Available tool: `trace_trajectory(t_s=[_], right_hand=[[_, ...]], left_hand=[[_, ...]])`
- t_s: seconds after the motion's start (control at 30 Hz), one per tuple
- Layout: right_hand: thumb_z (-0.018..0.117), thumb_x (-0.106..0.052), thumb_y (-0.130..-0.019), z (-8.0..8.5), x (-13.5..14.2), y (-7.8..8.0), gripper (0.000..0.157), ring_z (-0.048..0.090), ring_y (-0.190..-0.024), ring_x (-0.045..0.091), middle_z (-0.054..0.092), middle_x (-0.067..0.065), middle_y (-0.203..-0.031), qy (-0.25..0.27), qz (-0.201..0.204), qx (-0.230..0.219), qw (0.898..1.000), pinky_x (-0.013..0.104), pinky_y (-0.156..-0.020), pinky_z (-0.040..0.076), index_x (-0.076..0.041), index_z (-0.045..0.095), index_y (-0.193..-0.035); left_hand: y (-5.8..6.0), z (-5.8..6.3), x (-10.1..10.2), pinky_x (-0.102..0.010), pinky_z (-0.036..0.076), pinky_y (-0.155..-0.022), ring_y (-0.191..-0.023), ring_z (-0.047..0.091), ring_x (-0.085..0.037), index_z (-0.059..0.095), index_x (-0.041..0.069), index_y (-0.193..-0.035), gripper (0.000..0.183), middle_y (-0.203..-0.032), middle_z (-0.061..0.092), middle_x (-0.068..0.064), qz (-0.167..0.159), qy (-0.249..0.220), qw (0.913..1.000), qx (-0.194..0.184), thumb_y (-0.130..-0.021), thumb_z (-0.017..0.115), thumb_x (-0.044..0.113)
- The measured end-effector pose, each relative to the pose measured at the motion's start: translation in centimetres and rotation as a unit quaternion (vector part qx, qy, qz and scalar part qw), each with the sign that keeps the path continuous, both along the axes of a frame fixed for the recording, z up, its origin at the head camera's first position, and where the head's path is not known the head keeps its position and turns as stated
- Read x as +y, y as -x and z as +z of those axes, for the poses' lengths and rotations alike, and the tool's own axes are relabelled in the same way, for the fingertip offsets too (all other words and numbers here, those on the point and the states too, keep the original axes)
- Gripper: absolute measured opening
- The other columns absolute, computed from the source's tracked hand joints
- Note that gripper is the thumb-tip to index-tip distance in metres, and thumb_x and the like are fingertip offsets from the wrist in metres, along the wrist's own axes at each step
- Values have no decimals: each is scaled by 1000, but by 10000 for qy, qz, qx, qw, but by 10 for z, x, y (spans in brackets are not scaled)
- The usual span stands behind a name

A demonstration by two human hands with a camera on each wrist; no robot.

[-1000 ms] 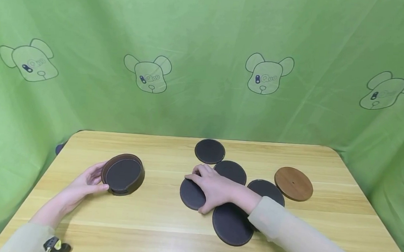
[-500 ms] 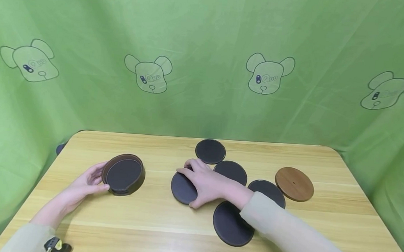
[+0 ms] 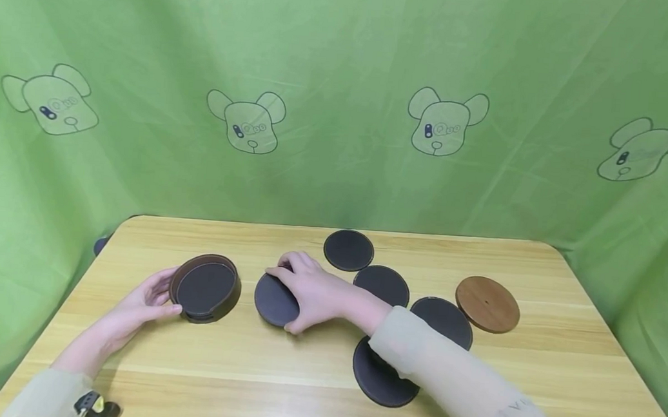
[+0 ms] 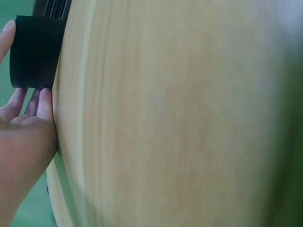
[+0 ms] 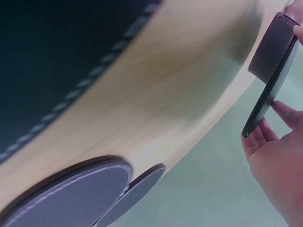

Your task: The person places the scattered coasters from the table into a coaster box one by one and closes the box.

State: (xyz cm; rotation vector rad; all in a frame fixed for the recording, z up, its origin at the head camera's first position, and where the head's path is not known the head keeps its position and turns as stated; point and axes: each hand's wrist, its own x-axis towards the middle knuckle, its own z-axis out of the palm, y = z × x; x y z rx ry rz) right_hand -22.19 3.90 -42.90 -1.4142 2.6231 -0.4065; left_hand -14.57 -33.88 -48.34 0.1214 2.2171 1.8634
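Note:
At the table's left side my left hand (image 3: 135, 308) holds a round dark-brown coaster holder (image 3: 227, 307) from its left, thumb at the front and fingers behind. Dark coasters lie inside it, the top one (image 3: 206, 289) showing; their stacked edges (image 4: 57, 8) appear in the left wrist view. My right hand (image 3: 313, 294) pinches a round black coaster (image 3: 274, 301) by opposite edges, a short way right of the holder. In the right wrist view this coaster (image 5: 271, 92) is seen edge-on, raised off the table, with fingertips and thumb on its rim.
Several black coasters lie on the wooden table (image 3: 253, 371): one at the back (image 3: 348, 249), others near the middle (image 3: 380, 283), right (image 3: 442, 319) and front (image 3: 383, 377). A brown round disc (image 3: 487, 304) lies farther right. Green curtain (image 3: 336, 170) surrounds the table.
My right hand has moved left with the coaster, away from the other coasters and closer to the holder. The left hand and the holder have stayed in place.

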Motion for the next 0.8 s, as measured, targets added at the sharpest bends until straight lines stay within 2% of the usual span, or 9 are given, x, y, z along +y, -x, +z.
trace_trajectory(t_s=[0.13,0.33,0.63,0.8], right_hand=[[92,-39,-71,1,-10,2,103,43,-133,28,44,14,-147,136,53,17,9999,43,-114,47,-9,46,-158],[91,-39,-72,3,-26,4,104,40,-138,31,42,16,-150,179,85,-40,9998,45,-120,42,-8,44,-159],[90,-41,-73,8,-50,7,102,40,-137,30,43,16,-148,170,105,-23,9998,43,-121,39,-9,44,-159],[90,-43,-75,8,-64,7,102,40,-136,28,43,14,-147,140,122,9,9998,41,-120,40,-11,43,-160]], left_hand=[[0,1,1,-4,41,-102,-122,53,17,23,-5,-163,85,-137,50,23,1,63,10000,-3,-95,73,3],[2,1,1,-4,42,-102,-121,54,16,23,-5,-163,85,-139,49,21,3,45,10000,-33,-95,73,2],[2,1,1,-3,41,-102,-122,53,16,22,-7,-163,85,-145,47,11,13,74,10000,-25,-96,72,1],[1,1,0,-3,41,-102,-122,53,16,20,-7,-164,86,-146,46,12,10,78,10000,-39,-95,72,1]])
